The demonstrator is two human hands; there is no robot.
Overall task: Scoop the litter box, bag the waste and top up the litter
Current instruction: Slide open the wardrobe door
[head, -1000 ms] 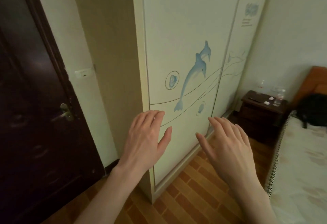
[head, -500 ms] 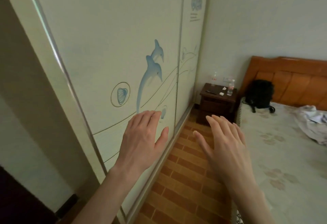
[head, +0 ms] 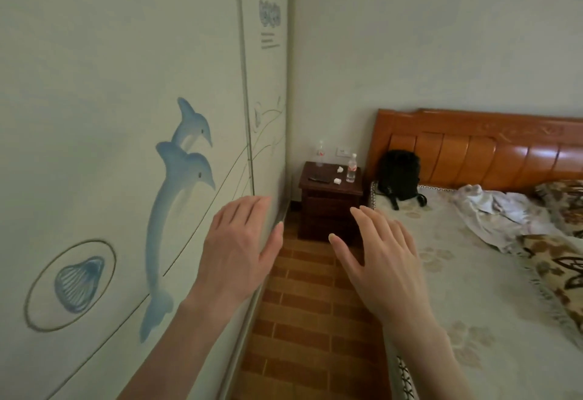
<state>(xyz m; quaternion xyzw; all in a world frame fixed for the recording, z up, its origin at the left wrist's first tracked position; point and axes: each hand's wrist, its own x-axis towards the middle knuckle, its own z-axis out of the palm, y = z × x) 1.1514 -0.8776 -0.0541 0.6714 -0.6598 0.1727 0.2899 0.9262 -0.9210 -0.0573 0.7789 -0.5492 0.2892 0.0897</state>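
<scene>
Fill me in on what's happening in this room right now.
A person stands in the narrow gap between a wardrobe painted with dolphins and a bed, both arms stretched forward. The left hand and right hand are open, fingers spread, and hold nothing. Ahead stands a dark nightstand with two bottles on it, and a black backpack leans against the headboard. No litter box, scoop or bag is in view, so the scooping has not begun here.

Dim, soft, greenish indoor light; wide-angle bending at edges
</scene>
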